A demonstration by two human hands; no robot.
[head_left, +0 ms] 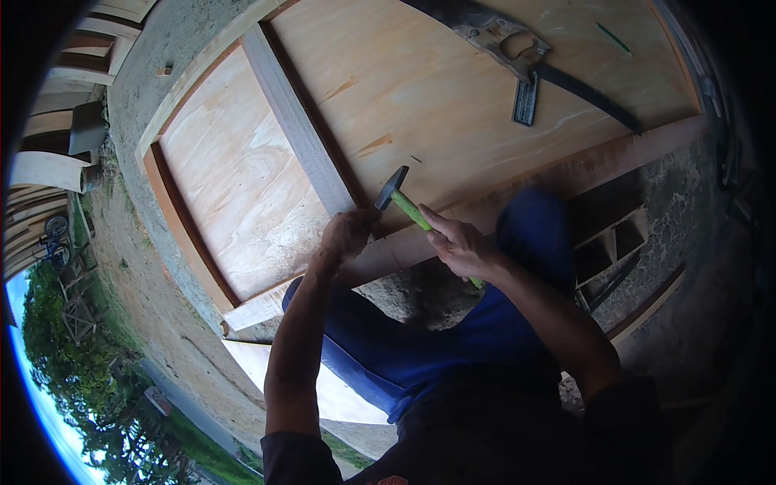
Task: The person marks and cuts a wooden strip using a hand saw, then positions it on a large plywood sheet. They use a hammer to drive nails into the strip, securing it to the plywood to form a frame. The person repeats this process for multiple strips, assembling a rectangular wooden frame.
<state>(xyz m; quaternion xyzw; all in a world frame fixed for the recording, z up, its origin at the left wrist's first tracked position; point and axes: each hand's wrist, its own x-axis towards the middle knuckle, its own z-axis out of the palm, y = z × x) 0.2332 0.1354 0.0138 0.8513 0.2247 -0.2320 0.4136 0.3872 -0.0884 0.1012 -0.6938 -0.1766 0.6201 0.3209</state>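
Observation:
My right hand (461, 242) is wrapped round the green handle of a hammer (410, 210), with the dark metal head up and to the left, close to my left hand. My left hand (347, 234) is closed at the joint where a wooden crosspiece (299, 121) meets the near rail (404, 252) of a framed panel. Whatever its fingers hold is hidden. The panel's plywood sheet (250, 178) lies flat inside the frame. A small nail (416, 159) rests on the plywood just beyond the hammer head.
A handsaw (505, 48) lies on the plywood at the far right, with a dark L-shaped square (586, 93) against it. Farther right is a green pencil (614, 39). My knees in blue trousers (533, 234) press near the rail. Wooden boards (48, 174) stand at the left.

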